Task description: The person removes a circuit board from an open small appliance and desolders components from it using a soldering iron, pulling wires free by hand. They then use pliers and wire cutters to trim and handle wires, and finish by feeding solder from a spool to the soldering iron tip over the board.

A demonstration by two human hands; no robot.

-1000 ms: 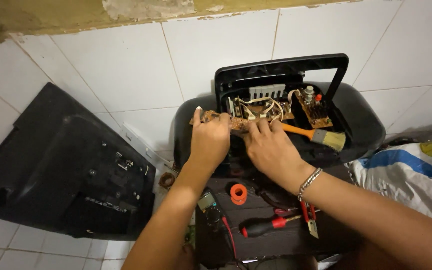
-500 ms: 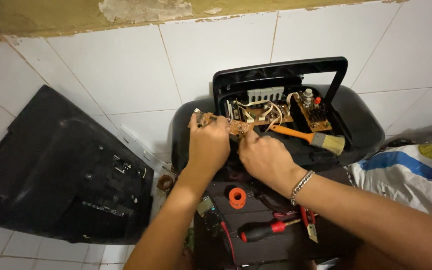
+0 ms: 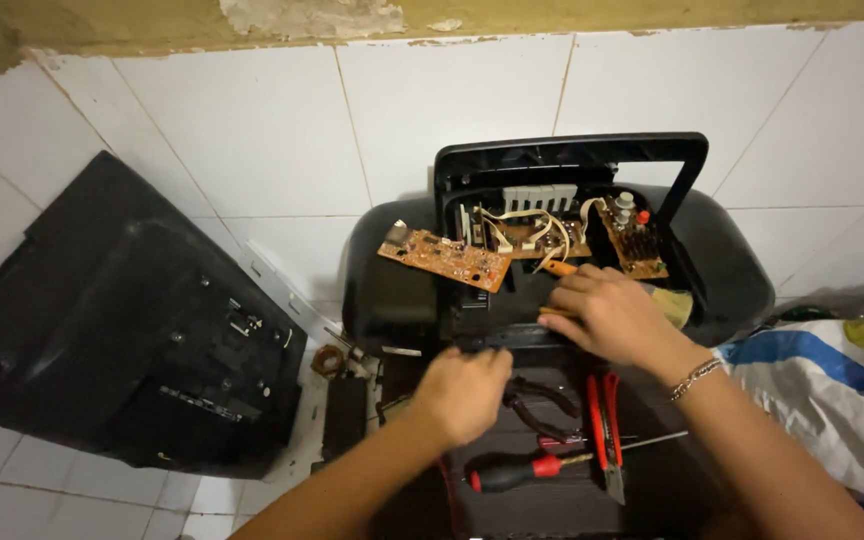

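An opened black radio body point(image 3: 722, 270) stands on a white tiled floor with brown circuit boards showing inside. One brown circuit board point(image 3: 444, 257) lies tilted over its left edge, free of my hands. My right hand point(image 3: 607, 315) grips the orange handle of a paint brush point(image 3: 674, 303) lying across the radio's front. My left hand point(image 3: 462, 392) is lower down, fingers curled at the radio's front edge, next to black-handled pliers point(image 3: 542, 405); whether it holds anything is hidden.
A large black back cover point(image 3: 122, 330) lies at the left. Red-handled cutters point(image 3: 607, 420) and a red-and-black screwdriver point(image 3: 522, 470) lie near the front. A copper coil point(image 3: 329, 360) sits on the floor. A white-and-blue sack point(image 3: 822, 400) is at the right.
Both hands have left the brown board, which now rests over the radio's left edge. My left hand dropped toward the tools. My right hand moved right onto the brush handle.
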